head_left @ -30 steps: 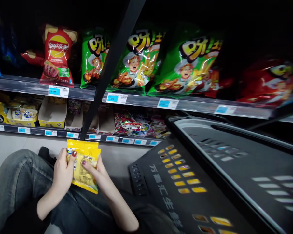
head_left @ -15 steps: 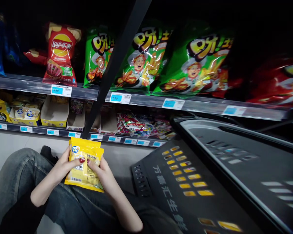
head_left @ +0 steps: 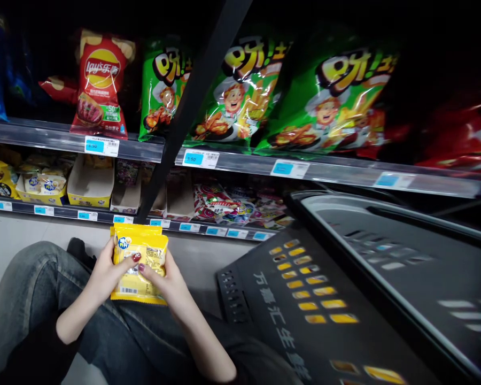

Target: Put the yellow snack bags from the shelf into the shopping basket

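Yellow snack packets [head_left: 144, 286], at least two stacked together, are held upright in front of my lap, their printed back with a barcode facing me. My left hand [head_left: 111, 270] grips the left side, thumb pressed across the front and fingers hidden behind. On the right side my right hand [head_left: 171, 280] holds the same packets, its thumb also on the front. A dark grey shopping basket [head_left: 264, 299] stands to the right of my right hand, and yellow shows through its slots.
Ahead, the upper shelf [head_left: 144, 147] carries a red chip bag [head_left: 101, 85] and several green snack bags [head_left: 234, 101]. Below it, the lower shelf [head_left: 104, 215] bears an open carton [head_left: 91, 184] and small packets. A dark post [head_left: 184, 107] slants between the shelf sections.
The packets have turned slightly and now sit straighter, their lower edge nearly level. Both hands keep hold of them. The view has shifted a little.
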`<state>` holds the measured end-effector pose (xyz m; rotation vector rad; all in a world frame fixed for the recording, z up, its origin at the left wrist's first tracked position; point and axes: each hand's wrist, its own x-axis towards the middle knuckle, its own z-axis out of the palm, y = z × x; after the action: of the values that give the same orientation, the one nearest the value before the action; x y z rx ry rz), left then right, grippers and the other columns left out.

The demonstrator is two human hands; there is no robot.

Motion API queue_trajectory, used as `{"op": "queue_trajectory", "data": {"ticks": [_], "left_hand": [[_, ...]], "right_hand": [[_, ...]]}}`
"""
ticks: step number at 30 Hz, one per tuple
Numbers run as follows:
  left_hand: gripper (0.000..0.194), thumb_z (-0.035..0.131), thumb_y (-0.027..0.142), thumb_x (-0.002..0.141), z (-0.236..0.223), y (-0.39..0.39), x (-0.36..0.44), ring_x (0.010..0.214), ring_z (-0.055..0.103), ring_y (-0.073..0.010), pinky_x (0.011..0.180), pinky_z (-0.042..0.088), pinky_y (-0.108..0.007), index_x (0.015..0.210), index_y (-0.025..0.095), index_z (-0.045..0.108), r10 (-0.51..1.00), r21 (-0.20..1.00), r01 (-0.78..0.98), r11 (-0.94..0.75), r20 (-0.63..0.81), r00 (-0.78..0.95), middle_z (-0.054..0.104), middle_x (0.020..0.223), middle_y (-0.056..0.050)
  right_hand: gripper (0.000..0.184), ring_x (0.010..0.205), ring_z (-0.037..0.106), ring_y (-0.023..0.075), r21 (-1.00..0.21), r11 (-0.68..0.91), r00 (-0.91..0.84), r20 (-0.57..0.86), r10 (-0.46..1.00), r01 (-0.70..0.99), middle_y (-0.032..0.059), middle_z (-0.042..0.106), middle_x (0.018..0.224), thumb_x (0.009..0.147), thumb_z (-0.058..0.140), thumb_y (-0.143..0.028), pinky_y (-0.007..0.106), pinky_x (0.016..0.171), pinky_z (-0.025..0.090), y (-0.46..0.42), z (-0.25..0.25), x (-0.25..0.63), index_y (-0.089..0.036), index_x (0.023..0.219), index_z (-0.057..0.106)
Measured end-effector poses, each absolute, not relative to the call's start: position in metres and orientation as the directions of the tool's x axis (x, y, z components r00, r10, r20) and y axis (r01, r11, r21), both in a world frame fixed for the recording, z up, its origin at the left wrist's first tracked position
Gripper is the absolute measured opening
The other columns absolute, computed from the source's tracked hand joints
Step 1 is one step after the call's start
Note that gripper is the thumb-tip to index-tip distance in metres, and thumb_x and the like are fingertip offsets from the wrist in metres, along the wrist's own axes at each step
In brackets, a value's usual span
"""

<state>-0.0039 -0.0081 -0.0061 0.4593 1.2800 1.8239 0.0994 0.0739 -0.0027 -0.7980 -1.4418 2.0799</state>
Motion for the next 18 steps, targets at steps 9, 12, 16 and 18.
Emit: {"op": "queue_trajectory", "data": {"ticks": [9,12,16,18], "left_hand": [[0.034,0.068,0.030,0.070,0.000,-0.010,-0.002,0.089,0.065,-0.0237,0.071,0.052,-0.028,0.098,0.017,0.054,0.779,0.898,-0.408,-0.166,-0.134,-0.613,0.068,0.099,-0.007],[0.036,0.069,0.032,0.069,0.000,-0.010,-0.003,0.089,0.065,-0.0239,0.071,0.053,-0.029,0.099,0.018,0.054,0.778,0.904,-0.396,-0.162,-0.130,-0.615,0.068,0.098,-0.006],[0.041,0.060,0.048,0.073,-0.008,-0.009,-0.006,0.093,0.064,-0.0241,0.078,0.051,-0.031,0.102,0.018,0.057,0.744,0.909,-0.387,-0.154,-0.151,-0.651,0.068,0.102,-0.008],[0.046,0.054,0.054,0.074,-0.012,-0.008,-0.010,0.094,0.063,-0.0231,0.080,0.050,-0.031,0.101,0.018,0.059,0.704,0.914,-0.376,-0.155,-0.165,-0.690,0.068,0.102,-0.009]], "right_hand": [[0.046,0.091,0.065,0.0251,-0.940,-0.322,-0.718,-0.147,0.681,-0.113,0.0053,0.068,0.100,0.060,0.075,-0.031,0.038,0.079,0.053,0.070,0.003,0.098,-0.021,0.098,0.052],[0.044,0.089,0.065,0.0259,-0.945,-0.307,-0.705,-0.140,0.695,-0.115,0.0059,0.069,0.099,0.059,0.075,-0.031,0.040,0.079,0.052,0.070,0.004,0.098,-0.021,0.097,0.055],[0.040,0.085,0.066,0.0250,-0.964,-0.248,-0.676,-0.121,0.727,-0.093,0.0063,0.070,0.094,0.058,0.076,-0.031,0.039,0.078,0.052,0.070,0.009,0.100,-0.019,0.092,0.059],[0.039,0.083,0.066,0.0249,-0.968,-0.232,-0.661,-0.116,0.741,-0.090,0.0066,0.071,0.092,0.058,0.076,-0.033,0.038,0.077,0.053,0.071,0.010,0.101,-0.019,0.090,0.060]]}}
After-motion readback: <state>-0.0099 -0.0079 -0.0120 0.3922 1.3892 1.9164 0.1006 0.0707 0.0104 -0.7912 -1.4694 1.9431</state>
